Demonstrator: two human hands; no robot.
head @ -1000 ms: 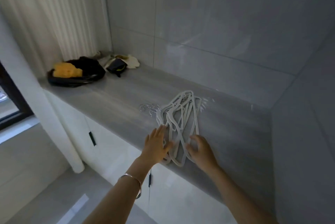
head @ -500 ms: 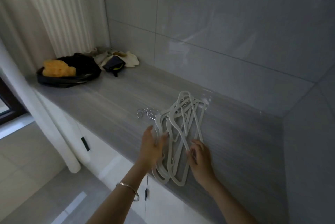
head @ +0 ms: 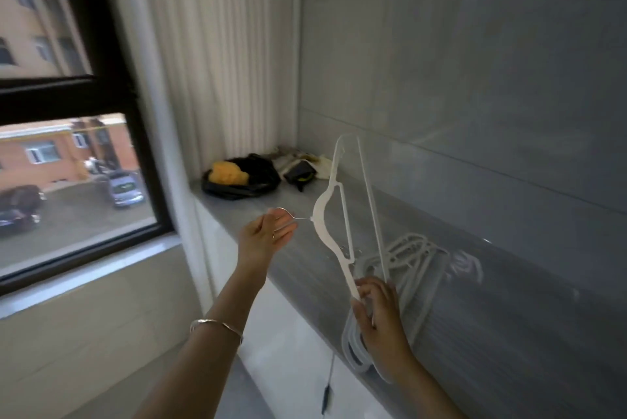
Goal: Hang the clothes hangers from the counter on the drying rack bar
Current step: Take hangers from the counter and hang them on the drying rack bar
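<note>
- One hanger (head: 334, 215) has come up off the pile since half a second ago, when both hands were flat on the stack sorting it out.
- Right hand (head: 378, 313) is pinched shut on the lower end of that hanger, fingers curled round the white arm, near the counter's front edge.
- Left hand (head: 268, 239) is wide open, palm up, with the metal hook (head: 288, 214) lying across its fingertips. It's touching, not gripping.
- That hanger now stands tilted on end above the counter (head: 305, 269), its far shoulder pointing up towards the tiled wall.
- Remaining hangers (head: 403, 269) lie in a loose heap on the counter, right behind the right hand, some poking over the front edge.
- Far left end of the counter has a black bag (head: 244, 181) with something yellow in it, well away from all this.
- No drying rack bar in view, so I'd say this is just the first one pulled free, with the hanging part yet to do.
- Guessing the left hand takes the hook next.
</note>
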